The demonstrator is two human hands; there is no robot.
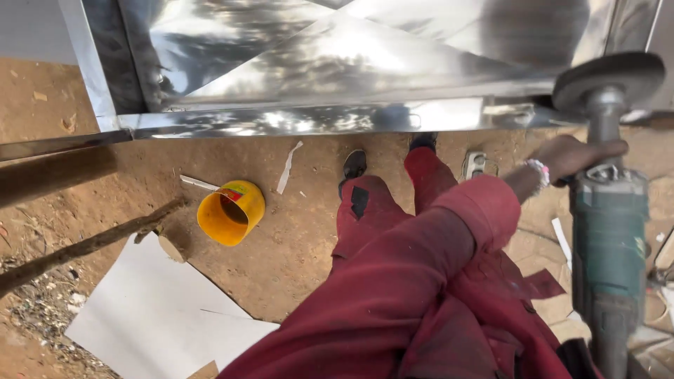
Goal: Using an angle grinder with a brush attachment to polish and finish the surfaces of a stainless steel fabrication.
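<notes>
My red sleeve (393, 295) fills the near foreground, running up to the left hand (579, 156). Its fingers wrap the grinder's (608, 238) neck just under the disc (608, 78); grip closed on it. The right hand is out of view, so I can't tell its state. The grinder's long axis runs near-vertical along the frame's right edge, green body low, grey disc on top. The disc sits at the right end of the shiny steel frame's (316, 118) lower edge, touching or just beside it; I can't tell which. A yellow tub (232, 212) lies tipped on the dirt floor (295, 238), well left, beside a white sheet (161, 309).
</notes>
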